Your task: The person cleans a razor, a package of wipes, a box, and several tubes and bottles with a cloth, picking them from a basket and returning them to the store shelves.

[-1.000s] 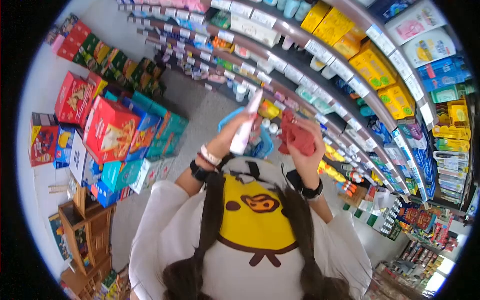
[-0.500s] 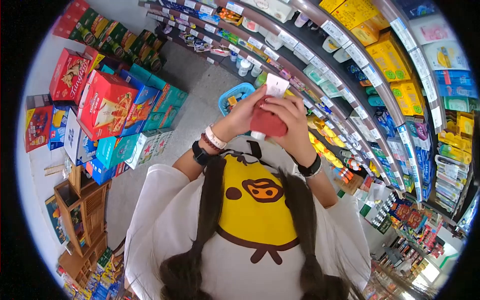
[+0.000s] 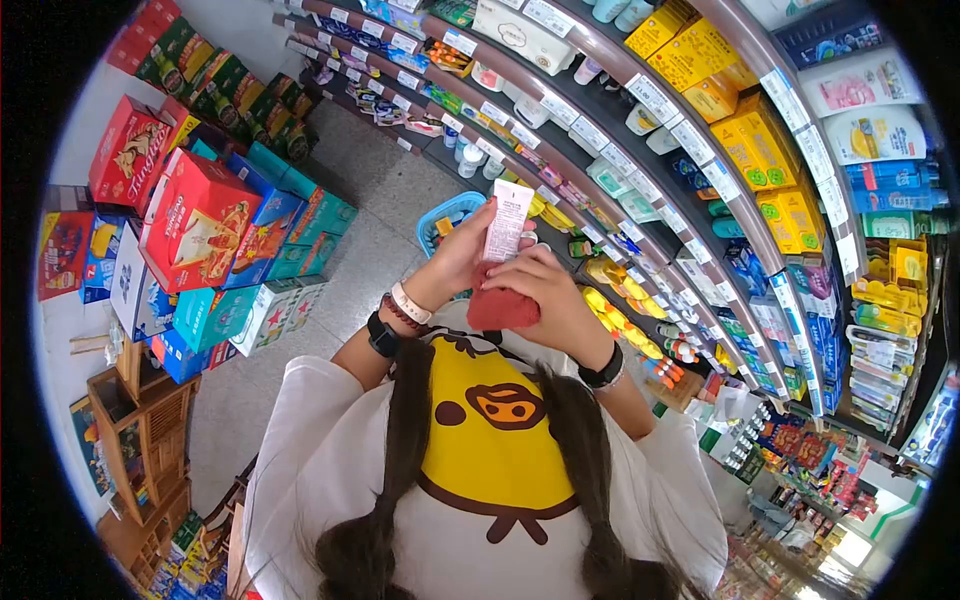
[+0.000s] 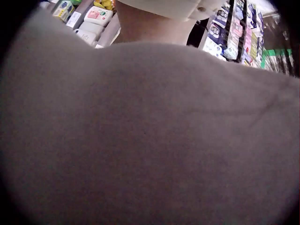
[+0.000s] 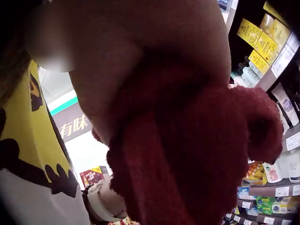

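In the head view my left hand (image 3: 462, 248) grips a pale pink-white squeeze tube (image 3: 508, 218), its printed side facing up and its flat end pointing away from me. My right hand (image 3: 545, 288) holds a crumpled red cloth (image 3: 498, 309) against the tube's lower part, which the cloth and fingers hide. In the right wrist view the fuzzy dark red cloth (image 5: 187, 164) hangs from the fingers. The left wrist view is filled mostly by pale fabric (image 4: 150, 131), and the left hand does not show there.
A blue basket (image 3: 432, 222) with items inside stands on the floor beyond my hands. Shelves (image 3: 690, 130) packed with toiletries and price tags curve along the right. On the left, stacked red, blue and teal boxes (image 3: 205, 220) rise beside a wooden cabinet (image 3: 160, 430).
The tube and cloth were apart a second ago; my right hand then brought the cloth onto the tube. Since then the cloth has moved down the tube, uncovering its printed upper part.
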{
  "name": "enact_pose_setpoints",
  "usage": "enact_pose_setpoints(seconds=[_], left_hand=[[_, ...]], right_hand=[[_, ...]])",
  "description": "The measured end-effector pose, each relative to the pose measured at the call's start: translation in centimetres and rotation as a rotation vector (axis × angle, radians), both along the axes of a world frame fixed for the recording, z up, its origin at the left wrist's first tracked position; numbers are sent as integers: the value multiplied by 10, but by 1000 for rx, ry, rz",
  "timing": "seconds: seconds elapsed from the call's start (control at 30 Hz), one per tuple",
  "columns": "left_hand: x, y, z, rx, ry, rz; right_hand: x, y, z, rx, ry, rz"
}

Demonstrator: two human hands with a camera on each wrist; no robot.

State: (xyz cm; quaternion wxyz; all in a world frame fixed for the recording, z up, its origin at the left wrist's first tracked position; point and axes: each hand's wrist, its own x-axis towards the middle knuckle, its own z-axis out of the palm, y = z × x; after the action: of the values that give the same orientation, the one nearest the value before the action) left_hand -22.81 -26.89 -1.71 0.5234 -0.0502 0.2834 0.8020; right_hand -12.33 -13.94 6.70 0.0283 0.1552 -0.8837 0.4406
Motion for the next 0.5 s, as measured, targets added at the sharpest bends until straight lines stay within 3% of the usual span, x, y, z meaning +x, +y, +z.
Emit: enact_pose_setpoints(seconds=[0.13, 0.23, 0.27, 0.37, 0.47, 0.5], left_hand=[[-8, -1, 4, 82, 6, 46], [-15, -7, 9, 62, 23, 62], [-18, -10, 5, 42, 39, 48], [-24, -12, -5, 15, 119, 8], [-22, -14, -6, 87, 51, -24], [-21, -13, -4, 117, 3, -31]], right_hand=[[9, 6, 10, -131, -199, 183], [11, 12, 9, -326, -169, 46], [12, 16, 6, -295, -147, -69], [12, 16, -22, -708, -276, -518], [3, 16, -29, -907, -313, -783], [1, 17, -30, -970, -301, -778]])
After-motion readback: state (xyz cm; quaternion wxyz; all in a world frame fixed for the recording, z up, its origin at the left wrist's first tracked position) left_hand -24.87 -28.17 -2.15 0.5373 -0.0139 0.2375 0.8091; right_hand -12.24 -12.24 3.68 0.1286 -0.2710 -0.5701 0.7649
